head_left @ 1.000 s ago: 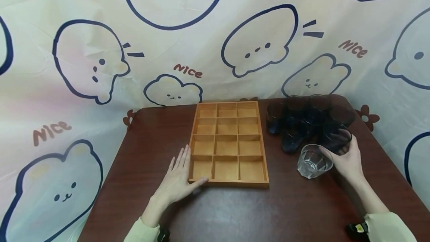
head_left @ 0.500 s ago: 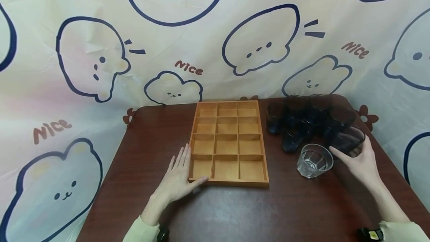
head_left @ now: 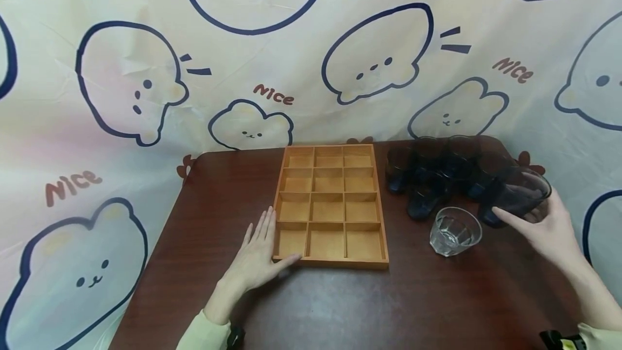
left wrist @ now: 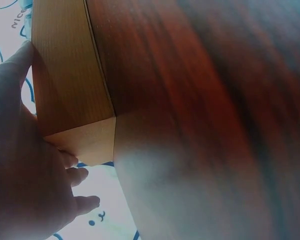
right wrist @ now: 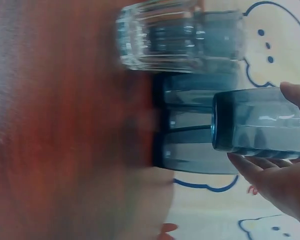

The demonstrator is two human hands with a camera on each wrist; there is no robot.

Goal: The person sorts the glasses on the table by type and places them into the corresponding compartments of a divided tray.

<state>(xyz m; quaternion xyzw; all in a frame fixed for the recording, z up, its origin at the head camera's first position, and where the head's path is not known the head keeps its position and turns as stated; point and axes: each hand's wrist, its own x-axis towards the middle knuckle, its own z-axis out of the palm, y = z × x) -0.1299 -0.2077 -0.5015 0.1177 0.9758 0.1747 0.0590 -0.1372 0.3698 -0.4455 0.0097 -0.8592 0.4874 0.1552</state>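
Note:
My right hand [head_left: 554, 231] grips a dark blue glass [head_left: 517, 193] [right wrist: 265, 122], thumb on one side and fingers on the other. In the right wrist view its base is above the tabletop, higher than the bases of the glasses behind. A clear glass [head_left: 455, 233] stands on the table to the left of that hand. With straight fingers, my left hand [head_left: 255, 261] rests along the left side of a wooden compartment tray [head_left: 340, 264], its thumb at the front edge. The left wrist view shows the tray's corner [left wrist: 80, 135] beside the hand.
Several dark blue glasses [head_left: 427, 193] stand close together at the back right of the brown table [head_left: 330, 312], right of the tray. A cloth with cartoon drawings [head_left: 291, 69] hangs behind the table and along its sides.
My right hand has moved right with the dark blue glass, drawing it away from the group and up off the table. The left hand, tray and clear glass have stayed put.

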